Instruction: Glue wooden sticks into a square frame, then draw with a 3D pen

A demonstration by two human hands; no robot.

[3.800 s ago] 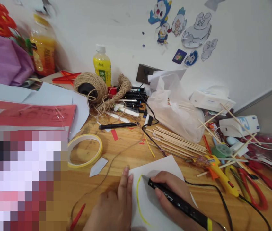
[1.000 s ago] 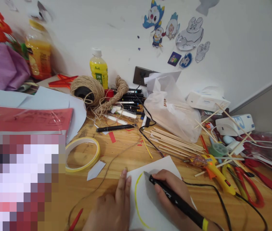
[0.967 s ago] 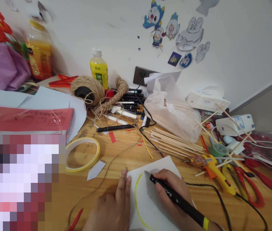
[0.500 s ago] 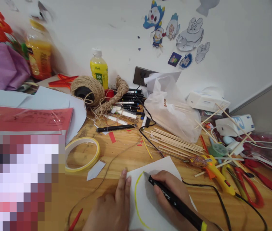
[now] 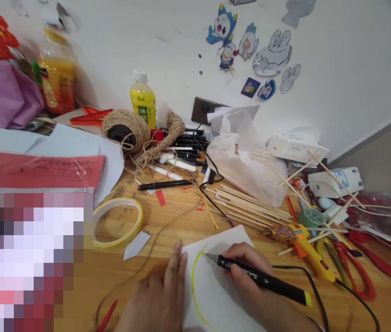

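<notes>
A white sheet of paper [image 5: 209, 295] lies on the wooden table at the bottom centre, bearing a curved yellow line [image 5: 194, 286] along its left part. My left hand [image 5: 160, 290] rests flat at the paper's left edge, fingers stretched out. In my right hand [image 5: 250, 272] is a black marker [image 5: 267, 282] with a yellow end cap, gripped between thumb and fingers. Its tip points left, close to the line's upper end; whether it touches the paper I cannot tell.
Right of the paper lie a yellow glue gun [image 5: 315, 258], red-handled scissors [image 5: 357, 272] and wooden sticks [image 5: 250, 203]. A tape roll [image 5: 138, 223] sits to the left. Behind are twine [image 5: 126, 127], several markers and a yellow drink bottle [image 5: 142, 99]. A black cord [image 5: 306, 272] runs at right.
The marker has tilted flatter, its rear end swinging up and to the right. My right hand has shifted slightly right, while my left hand stays nearly in place.
</notes>
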